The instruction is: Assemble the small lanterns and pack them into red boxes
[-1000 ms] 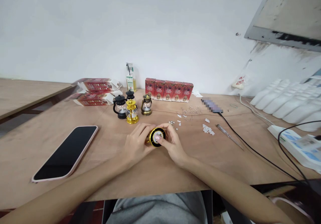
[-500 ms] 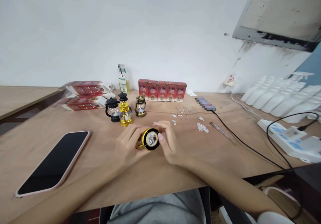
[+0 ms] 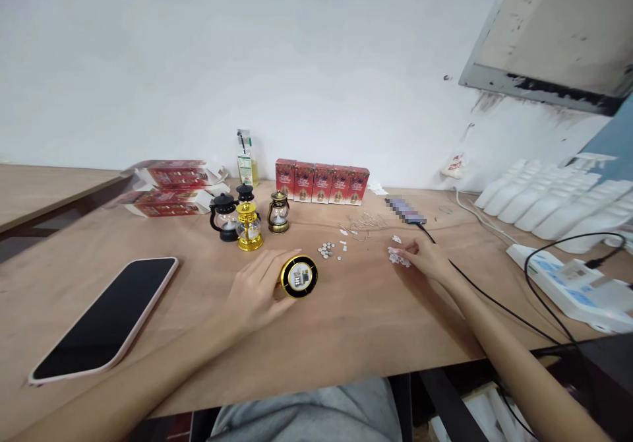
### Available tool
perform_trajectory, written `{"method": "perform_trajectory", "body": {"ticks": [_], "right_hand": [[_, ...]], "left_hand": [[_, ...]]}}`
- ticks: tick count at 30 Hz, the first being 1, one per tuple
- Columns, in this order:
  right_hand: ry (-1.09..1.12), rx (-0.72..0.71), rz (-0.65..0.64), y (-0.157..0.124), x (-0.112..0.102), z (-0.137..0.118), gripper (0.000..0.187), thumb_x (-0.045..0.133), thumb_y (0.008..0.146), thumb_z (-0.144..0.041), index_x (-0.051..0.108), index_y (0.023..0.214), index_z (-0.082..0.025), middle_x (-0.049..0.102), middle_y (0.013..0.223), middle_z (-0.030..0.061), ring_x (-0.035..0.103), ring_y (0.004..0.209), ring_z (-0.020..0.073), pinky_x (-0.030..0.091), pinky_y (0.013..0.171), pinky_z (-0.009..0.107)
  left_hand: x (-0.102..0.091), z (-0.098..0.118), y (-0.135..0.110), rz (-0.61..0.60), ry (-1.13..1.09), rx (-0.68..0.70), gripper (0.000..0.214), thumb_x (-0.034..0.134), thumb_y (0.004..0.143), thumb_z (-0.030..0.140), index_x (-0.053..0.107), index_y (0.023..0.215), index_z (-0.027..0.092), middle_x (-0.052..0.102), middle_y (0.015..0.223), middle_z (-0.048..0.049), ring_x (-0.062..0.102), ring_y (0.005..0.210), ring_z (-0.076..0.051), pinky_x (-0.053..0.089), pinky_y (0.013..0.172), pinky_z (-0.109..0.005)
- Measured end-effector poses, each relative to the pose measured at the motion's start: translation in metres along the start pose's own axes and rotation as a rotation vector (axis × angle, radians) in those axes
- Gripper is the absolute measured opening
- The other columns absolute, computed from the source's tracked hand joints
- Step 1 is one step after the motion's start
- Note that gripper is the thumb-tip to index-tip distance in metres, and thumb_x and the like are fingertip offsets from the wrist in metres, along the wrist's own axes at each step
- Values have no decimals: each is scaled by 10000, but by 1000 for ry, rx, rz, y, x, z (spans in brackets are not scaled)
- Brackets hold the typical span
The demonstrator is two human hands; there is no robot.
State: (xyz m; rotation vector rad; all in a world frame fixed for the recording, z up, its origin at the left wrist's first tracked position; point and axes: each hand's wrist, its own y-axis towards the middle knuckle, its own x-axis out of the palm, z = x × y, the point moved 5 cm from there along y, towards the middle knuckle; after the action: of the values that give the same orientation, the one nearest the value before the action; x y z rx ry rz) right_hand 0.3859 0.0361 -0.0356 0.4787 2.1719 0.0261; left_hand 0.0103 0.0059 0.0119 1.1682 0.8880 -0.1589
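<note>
My left hand (image 3: 261,285) is wrapped round a small gold lantern (image 3: 299,277). Its black, gold-rimmed base faces me, and a white recess in the middle shows small metal parts. Out to the right, my right hand (image 3: 420,257) has its fingers pinched together at a pile of small white pieces (image 3: 399,260); whether one is between the fingertips is hard to see. Several silver button cells (image 3: 325,251) lie between the hands. Beyond my left hand stand another gold lantern (image 3: 248,227), two black lanterns (image 3: 225,218) and a bronze lantern (image 3: 279,212), all upright.
Red boxes (image 3: 322,183) stand in a row near the wall, with flattened red cartons (image 3: 171,202) to their left. A phone (image 3: 109,316) lies at the left. Thin wire pieces (image 3: 363,223), a black cable (image 3: 487,293), a power strip (image 3: 558,284) and white bottles (image 3: 548,198) occupy the right.
My right hand has left the lantern and moved right to the white pieces, uncovering the button cells. The left hand still holds the lantern in nearly the same place.
</note>
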Motion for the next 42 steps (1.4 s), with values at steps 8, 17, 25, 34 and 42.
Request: {"method": "perform_trajectory", "body": {"ticks": [8,17,25,34,42], "right_hand": [[185,-128,63,0,10,-14,321,683,678,-439,567,777,-156,632,649,50,565,566,151,424,527,266],[486,-687,-86,-64,11,-158,126,649,806,-329,677,744,-223,680,802,37,630,791,182,495,755,348],[451,-1051,-332,-98,29,-234,210,504,907,-304,713,919,-280,655,837,23,619,761,139,512,695,280],[528,-932,-325,-93,41,-231,158,604,847,-335,704,764,-245,647,752,13,607,703,145,502,664,289],[677,-739,-185,-91,58,-215,92,687,776,-348,718,748,-266,551,893,21,571,877,163,477,835,343]], "left_hand": [[-2,0,1,22,-15,19,393,546,843,325,488,1197,164,646,1061,-107,618,964,-234,507,799,-325],[1,-5,-1,10,-51,-18,408,579,822,312,502,1199,176,646,1077,-99,615,976,-230,504,817,-325],[3,-6,-1,-1,-19,-12,358,570,831,316,518,1154,172,652,1039,-108,624,942,-231,514,787,-330],[4,-7,-2,-7,-53,-30,354,574,824,315,528,1148,181,653,1042,-97,622,932,-221,507,788,-320],[5,-7,-2,1,-23,-16,346,577,831,309,522,1145,176,651,1052,-98,622,934,-220,509,769,-319]]}}
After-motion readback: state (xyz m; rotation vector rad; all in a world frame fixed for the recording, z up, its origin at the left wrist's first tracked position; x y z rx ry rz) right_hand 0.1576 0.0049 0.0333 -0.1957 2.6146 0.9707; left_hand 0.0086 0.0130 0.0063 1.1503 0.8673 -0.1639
